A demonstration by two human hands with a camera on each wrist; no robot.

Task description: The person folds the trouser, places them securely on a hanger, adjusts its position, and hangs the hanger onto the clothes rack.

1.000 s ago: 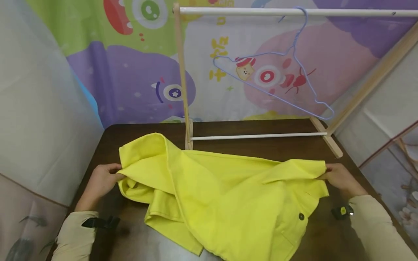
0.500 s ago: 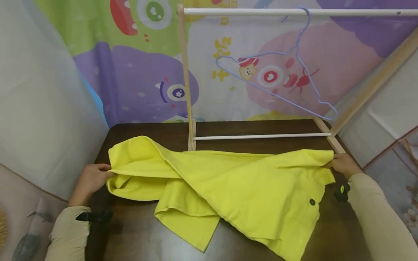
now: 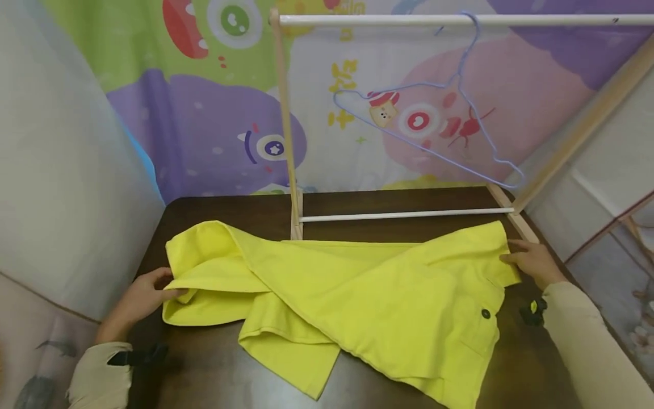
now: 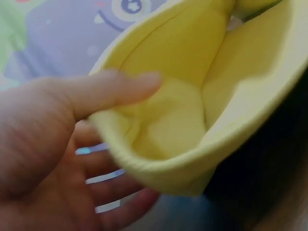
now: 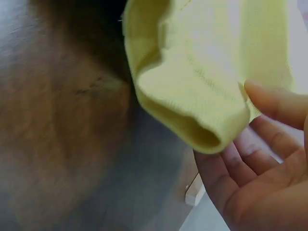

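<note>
A yellow cloth garment (image 3: 352, 301) with a dark button (image 3: 486, 313) and a pocket lies twisted across the dark table. At its left end, which forms a wide loose opening, is my left hand (image 3: 140, 298). In the left wrist view the thumb of my left hand (image 4: 62, 139) lies over the opening's rim, with the spread fingers outside it. My right hand (image 3: 533, 261) is at the far right end of the garment. In the right wrist view the thumb of my right hand (image 5: 269, 163) touches the cloth edge, and its loosely extended fingers lie behind and below.
A light blue wire hanger (image 3: 429, 149) hangs from the white top bar (image 3: 368, 20) of a wooden-sided rack behind the garment. The rack's lower white bar (image 3: 403, 216) runs just beyond the cloth. The table (image 3: 199, 375) shows bare wood in front. A cartoon-printed curtain (image 3: 214, 125) backs everything.
The garment was pulled wider, its right end shifting right and its left end left. Both hands' grips have loosened since half a second ago, and the right end's upper corner now sticks up.
</note>
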